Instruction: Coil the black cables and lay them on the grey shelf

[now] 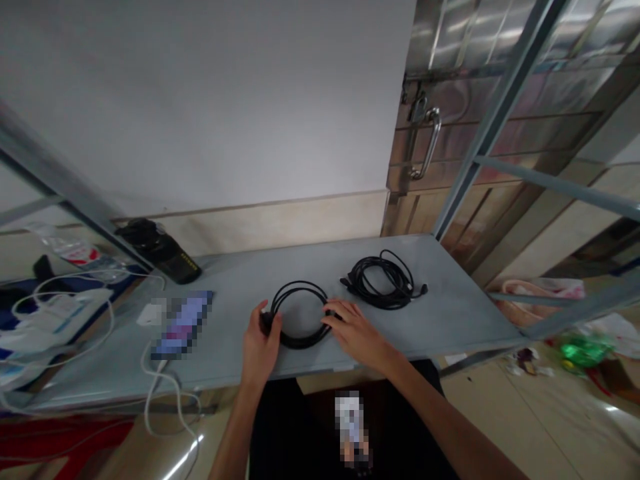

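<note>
Head view: left hand (261, 347) grips cable coil (301, 343); right hand (353, 329) open, hiding coil's edge.

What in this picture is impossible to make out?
All in the head view:
1. The flat thing lying left on the table is blurred out, so its face cannot be read.
2. A blurred patch in the lap hides whatever is there.
3. The right hand covers one side of the near cable coil, so grip or mere touch is unclear. The left hand grips the other side.
4. The plugs of the far cable coil are too small to tell.
</note>
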Tool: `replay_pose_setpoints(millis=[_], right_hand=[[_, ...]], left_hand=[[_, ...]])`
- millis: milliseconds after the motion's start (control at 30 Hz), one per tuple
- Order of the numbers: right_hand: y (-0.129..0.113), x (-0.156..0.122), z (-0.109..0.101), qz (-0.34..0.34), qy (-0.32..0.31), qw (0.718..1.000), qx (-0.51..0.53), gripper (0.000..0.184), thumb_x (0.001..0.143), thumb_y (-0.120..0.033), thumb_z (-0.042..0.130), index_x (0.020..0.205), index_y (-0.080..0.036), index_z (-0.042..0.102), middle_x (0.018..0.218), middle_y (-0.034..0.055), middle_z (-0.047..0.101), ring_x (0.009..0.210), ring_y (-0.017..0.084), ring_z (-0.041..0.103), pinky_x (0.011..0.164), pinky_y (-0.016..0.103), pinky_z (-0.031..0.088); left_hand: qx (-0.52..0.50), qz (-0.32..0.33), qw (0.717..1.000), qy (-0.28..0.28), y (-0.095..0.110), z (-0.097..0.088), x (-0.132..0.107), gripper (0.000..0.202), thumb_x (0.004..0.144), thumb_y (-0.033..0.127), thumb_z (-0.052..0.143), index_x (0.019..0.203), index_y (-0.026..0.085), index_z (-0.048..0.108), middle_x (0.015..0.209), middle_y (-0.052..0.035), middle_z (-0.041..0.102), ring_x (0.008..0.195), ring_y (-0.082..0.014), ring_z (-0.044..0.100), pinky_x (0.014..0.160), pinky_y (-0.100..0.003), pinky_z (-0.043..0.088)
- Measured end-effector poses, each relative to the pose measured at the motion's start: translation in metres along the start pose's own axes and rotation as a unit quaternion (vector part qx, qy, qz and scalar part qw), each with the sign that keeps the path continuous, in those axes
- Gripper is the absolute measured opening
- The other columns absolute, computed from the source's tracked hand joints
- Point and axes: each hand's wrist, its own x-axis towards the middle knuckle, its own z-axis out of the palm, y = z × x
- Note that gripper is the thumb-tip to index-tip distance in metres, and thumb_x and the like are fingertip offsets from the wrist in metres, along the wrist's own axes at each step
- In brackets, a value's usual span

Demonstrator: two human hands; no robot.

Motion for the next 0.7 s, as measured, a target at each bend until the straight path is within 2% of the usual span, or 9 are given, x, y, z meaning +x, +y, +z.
replay_pose_setpoints(millis=[100, 167, 200, 267, 367, 467, 567, 700], right_hand=[[0.002, -0.001, 0.003, 0.034, 0.014, 0.999, 0.009, 0.043, 0.105, -0.002, 0.06, 0.141, -0.021, 0.074, 0.156, 0.0157, 0.064, 0.159, 0.031, 0.051, 0.127, 0.055, 0.053], [0.003, -0.001, 0.005, 0.05, 0.013, 0.999, 0.014, 0.046, 0.105, 0.0, 0.058, 0.144, -0.021, 0.073, 0.157, 0.0162, 0.063, 0.158, 0.031, 0.052, 0.128, 0.055, 0.054], [0.004, -0.001, 0.006, 0.055, 0.014, 0.998, 0.017, 0.048, 0.104, 0.001, 0.057, 0.144, -0.02, 0.073, 0.157, 0.0166, 0.063, 0.158, 0.031, 0.052, 0.129, 0.055, 0.054], [0.005, -0.001, 0.008, 0.061, 0.015, 0.998, 0.022, 0.05, 0.103, 0.003, 0.056, 0.145, -0.019, 0.073, 0.157, 0.0172, 0.063, 0.156, 0.031, 0.054, 0.129, 0.056, 0.054], [0.006, 0.0, 0.009, 0.069, 0.02, 0.997, 0.028, 0.053, 0.099, 0.006, 0.056, 0.143, -0.019, 0.073, 0.156, 0.0167, 0.064, 0.153, 0.032, 0.057, 0.128, 0.056, 0.055], [0.007, 0.001, 0.009, 0.078, 0.031, 0.996, 0.037, 0.054, 0.098, 0.006, 0.054, 0.142, -0.02, 0.071, 0.154, 0.0153, 0.065, 0.152, 0.031, 0.058, 0.128, 0.057, 0.055], [0.008, 0.001, 0.01, 0.095, 0.051, 0.993, 0.054, 0.051, 0.101, 0.001, 0.055, 0.146, -0.021, 0.066, 0.153, 0.0145, 0.065, 0.15, 0.03, 0.06, 0.13, 0.059, 0.054], [0.008, 0.002, 0.011, 0.106, 0.09, 0.988, 0.071, 0.052, 0.105, -0.007, 0.058, 0.155, -0.023, 0.055, 0.156, 0.0149, 0.062, 0.153, 0.03, 0.057, 0.132, 0.06, 0.052]], left_hand=[[0.046, 0.054, 0.997, 0.037, -0.007, 0.008, -0.001, 0.06, 0.106, 0.055, 0.064, 0.153, 0.02, 0.059, 0.126, -0.0164, 0.075, 0.116, -0.0354, 0.074, 0.108, -0.057, 0.059], [0.088, 0.115, 0.988, 0.058, -0.006, 0.013, -0.004, 0.061, 0.107, 0.052, 0.063, 0.157, 0.018, 0.056, 0.144, -0.023, 0.068, 0.136, -0.0403, 0.067, 0.119, -0.064, 0.052], [0.108, 0.147, 0.981, 0.06, -0.003, 0.014, -0.006, 0.061, 0.108, 0.051, 0.064, 0.159, 0.018, 0.055, 0.151, -0.0244, 0.064, 0.143, -0.0421, 0.062, 0.123, -0.066, 0.048], [0.144, 0.205, 0.967, 0.038, 0.002, 0.014, -0.011, 0.061, 0.107, 0.051, 0.07, 0.159, 0.023, 0.057, 0.156, -0.0221, 0.064, 0.149, -0.0433, 0.057, 0.128, -0.069, 0.04], [0.148, 0.277, 0.947, -0.062, 0.007, 0.011, -0.018, 0.058, 0.101, 0.055, 0.081, 0.151, 0.03, 0.065, 0.142, -0.0147, 0.075, 0.135, -0.0396, 0.066, 0.125, -0.065, 0.041], [0.118, 0.288, 0.942, -0.128, 0.004, 0.01, -0.019, 0.048, 0.095, 0.059, 0.088, 0.131, 0.03, 0.077, 0.125, -0.0106, 0.081, 0.119, -0.0357, 0.072, 0.113, -0.056, 0.049], [0.099, 0.266, 0.95, -0.129, 0.0, 0.011, -0.016, 0.027, 0.098, 0.055, 0.086, 0.108, 0.03, 0.081, 0.106, -0.0054, 0.083, 0.105, -0.0318, 0.074, 0.104, -0.051, 0.05], [0.082, 0.243, 0.959, -0.119, 0.0, 0.014, -0.014, 0.026, 0.097, 0.055, 0.087, 0.096, 0.03, 0.081, 0.096, -0.0027, 0.082, 0.098, -0.0303, 0.074, 0.1, -0.049, 0.05]])
